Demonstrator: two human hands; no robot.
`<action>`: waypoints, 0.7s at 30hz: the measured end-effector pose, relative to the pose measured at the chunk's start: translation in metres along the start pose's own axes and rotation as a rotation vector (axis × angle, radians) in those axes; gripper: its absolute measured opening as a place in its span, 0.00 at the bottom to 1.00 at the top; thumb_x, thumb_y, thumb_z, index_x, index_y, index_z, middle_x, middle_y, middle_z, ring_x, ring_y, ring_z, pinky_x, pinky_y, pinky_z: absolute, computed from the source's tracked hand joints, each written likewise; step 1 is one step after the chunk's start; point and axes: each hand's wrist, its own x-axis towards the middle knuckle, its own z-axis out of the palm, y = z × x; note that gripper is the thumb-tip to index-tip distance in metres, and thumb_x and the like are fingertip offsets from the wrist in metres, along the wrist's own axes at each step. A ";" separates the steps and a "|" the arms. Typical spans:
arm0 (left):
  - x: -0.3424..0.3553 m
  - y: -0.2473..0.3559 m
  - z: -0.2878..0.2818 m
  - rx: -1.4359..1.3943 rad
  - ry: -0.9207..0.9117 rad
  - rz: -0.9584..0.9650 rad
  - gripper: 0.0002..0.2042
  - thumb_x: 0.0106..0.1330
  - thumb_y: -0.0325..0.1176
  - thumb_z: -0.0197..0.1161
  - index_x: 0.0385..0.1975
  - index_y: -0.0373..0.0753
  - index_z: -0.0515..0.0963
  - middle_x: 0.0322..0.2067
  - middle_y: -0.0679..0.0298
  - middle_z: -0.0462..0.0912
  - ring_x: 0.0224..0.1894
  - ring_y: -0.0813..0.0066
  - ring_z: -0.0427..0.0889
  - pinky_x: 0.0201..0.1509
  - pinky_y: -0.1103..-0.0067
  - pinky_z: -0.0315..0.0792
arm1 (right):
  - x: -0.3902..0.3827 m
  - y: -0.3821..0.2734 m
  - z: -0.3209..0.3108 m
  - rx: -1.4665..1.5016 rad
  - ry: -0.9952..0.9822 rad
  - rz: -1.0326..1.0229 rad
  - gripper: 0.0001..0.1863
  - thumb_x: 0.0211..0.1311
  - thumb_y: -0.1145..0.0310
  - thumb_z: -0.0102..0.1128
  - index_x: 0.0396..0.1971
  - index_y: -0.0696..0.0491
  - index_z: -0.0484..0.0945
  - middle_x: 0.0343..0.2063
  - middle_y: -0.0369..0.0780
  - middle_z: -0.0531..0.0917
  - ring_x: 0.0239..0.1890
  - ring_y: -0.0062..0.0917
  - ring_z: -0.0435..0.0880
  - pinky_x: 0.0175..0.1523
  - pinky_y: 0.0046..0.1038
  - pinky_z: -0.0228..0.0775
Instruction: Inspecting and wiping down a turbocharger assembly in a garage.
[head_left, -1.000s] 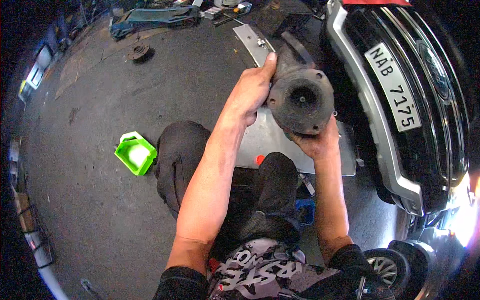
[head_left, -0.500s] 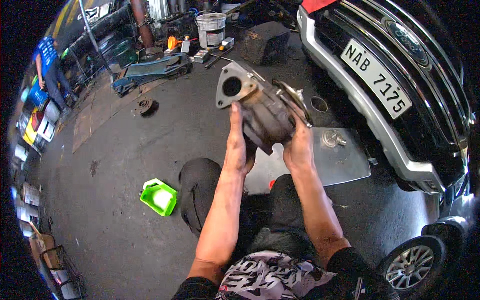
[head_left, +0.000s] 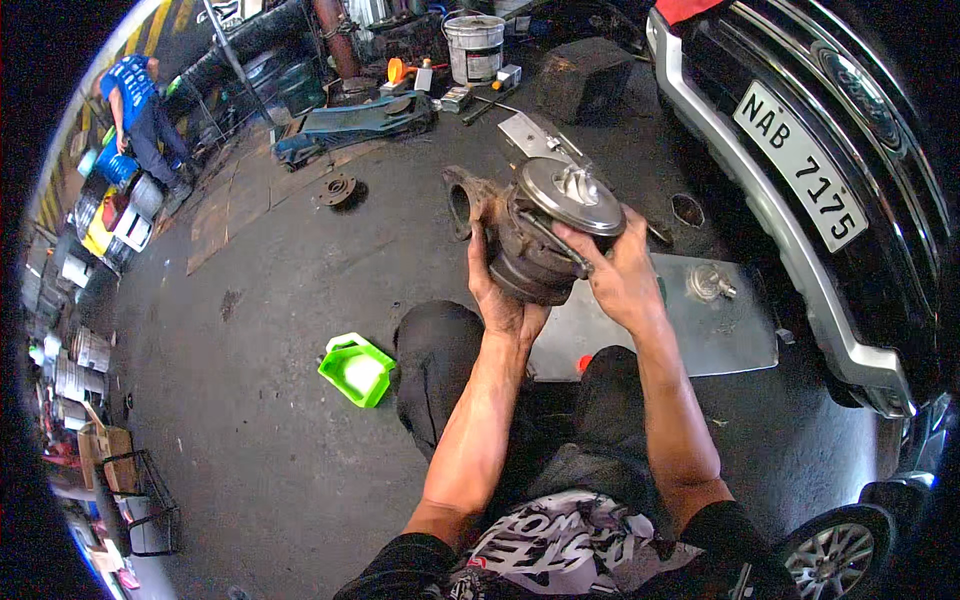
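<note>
A turbocharger-like metal assembly [head_left: 530,260] is held up in front of me, its shiny silver disc and finned wheel [head_left: 570,200] facing up, its rusty flanged opening [head_left: 460,205] to the left. My left hand [head_left: 503,308] grips it from the lower left, thumb up along the side. My right hand [head_left: 625,275] grips the right side beside the disc, thumb across the body. Beneath lies a bare metal sheet [head_left: 650,350] with a small silver fitting [head_left: 708,283] on it. A green plastic container [head_left: 357,368] sits by my left knee.
A black vehicle's front bumper [head_left: 760,220] fills the right. A co-worker in blue [head_left: 140,110] bends over drums at the upper left. A flanged disc [head_left: 337,190], a blue creeper-like board [head_left: 350,130], a white bucket [head_left: 473,50] and a dark block [head_left: 582,85] are on the floor.
The assembly has been turned over: the dark round face, then the triangular flange, faced me; now the silver disc is up. My hands shifted their grip, and more background has come into view.
</note>
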 end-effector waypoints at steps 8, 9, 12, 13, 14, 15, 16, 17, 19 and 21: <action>-0.004 -0.004 0.000 -0.228 -0.122 -0.084 0.31 0.65 0.60 0.49 0.63 0.48 0.66 0.60 0.64 0.71 0.60 0.62 0.71 0.64 0.62 0.65 | 0.002 0.011 -0.010 0.664 -0.211 0.107 0.32 0.53 0.64 0.72 0.56 0.62 0.70 0.53 0.44 0.78 0.57 0.27 0.74 0.64 0.30 0.61; -0.004 -0.004 0.002 -0.244 -0.175 -0.107 0.31 0.65 0.61 0.48 0.63 0.48 0.66 0.60 0.64 0.71 0.61 0.62 0.71 0.64 0.62 0.65 | 0.004 0.008 -0.014 0.662 -0.231 0.115 0.32 0.53 0.64 0.72 0.55 0.62 0.71 0.52 0.43 0.79 0.56 0.27 0.75 0.63 0.30 0.62; -0.006 -0.002 0.007 -0.236 -0.073 -0.124 0.32 0.65 0.62 0.48 0.64 0.49 0.65 0.61 0.64 0.70 0.61 0.62 0.70 0.64 0.63 0.66 | 0.005 0.008 -0.011 0.647 -0.235 0.108 0.31 0.52 0.64 0.72 0.54 0.62 0.72 0.50 0.43 0.80 0.54 0.27 0.76 0.62 0.29 0.64; -0.006 -0.002 0.006 -0.241 -0.073 -0.123 0.32 0.65 0.62 0.48 0.64 0.49 0.65 0.61 0.64 0.70 0.61 0.62 0.70 0.64 0.63 0.66 | 0.004 0.007 -0.010 0.633 -0.218 0.096 0.31 0.51 0.64 0.73 0.53 0.63 0.72 0.49 0.43 0.81 0.53 0.26 0.77 0.61 0.29 0.65; -0.006 -0.002 0.005 -0.247 -0.085 -0.122 0.32 0.65 0.62 0.47 0.64 0.49 0.64 0.62 0.64 0.69 0.61 0.62 0.70 0.64 0.63 0.65 | 0.005 0.005 -0.010 0.629 -0.220 0.096 0.31 0.51 0.64 0.73 0.53 0.63 0.72 0.49 0.43 0.81 0.53 0.26 0.77 0.61 0.29 0.65; -0.006 -0.002 0.004 -0.253 -0.095 -0.120 0.32 0.65 0.63 0.46 0.64 0.50 0.64 0.62 0.64 0.69 0.61 0.63 0.69 0.64 0.63 0.65 | 0.006 0.003 -0.010 0.607 -0.213 0.082 0.31 0.51 0.64 0.73 0.53 0.63 0.73 0.49 0.43 0.81 0.52 0.26 0.78 0.60 0.29 0.65; -0.006 -0.001 0.008 -0.259 -0.099 -0.123 0.32 0.65 0.63 0.46 0.64 0.50 0.64 0.62 0.64 0.69 0.61 0.63 0.69 0.64 0.63 0.65 | 0.008 0.000 -0.013 0.583 -0.200 0.067 0.31 0.50 0.63 0.74 0.52 0.63 0.73 0.48 0.43 0.81 0.52 0.26 0.78 0.60 0.29 0.66; -0.006 -0.002 0.013 -0.201 -0.027 -0.104 0.35 0.64 0.65 0.46 0.64 0.46 0.64 0.61 0.62 0.70 0.60 0.62 0.70 0.63 0.63 0.66 | 0.009 -0.003 -0.016 0.562 -0.201 0.072 0.31 0.50 0.62 0.74 0.51 0.63 0.74 0.48 0.44 0.82 0.51 0.27 0.79 0.60 0.29 0.66; -0.007 0.000 0.020 -0.169 0.042 -0.062 0.38 0.63 0.67 0.46 0.63 0.42 0.64 0.59 0.59 0.70 0.60 0.61 0.71 0.63 0.64 0.66 | 0.008 0.000 -0.015 0.500 -0.216 0.058 0.32 0.49 0.61 0.74 0.52 0.62 0.73 0.48 0.44 0.81 0.52 0.27 0.78 0.60 0.29 0.66; -0.008 0.002 0.021 -0.188 0.043 -0.011 0.38 0.63 0.67 0.45 0.63 0.42 0.64 0.60 0.59 0.70 0.60 0.61 0.70 0.64 0.64 0.65 | 0.007 0.002 -0.009 0.446 -0.236 0.045 0.33 0.49 0.61 0.74 0.53 0.62 0.73 0.49 0.44 0.81 0.52 0.27 0.78 0.60 0.29 0.66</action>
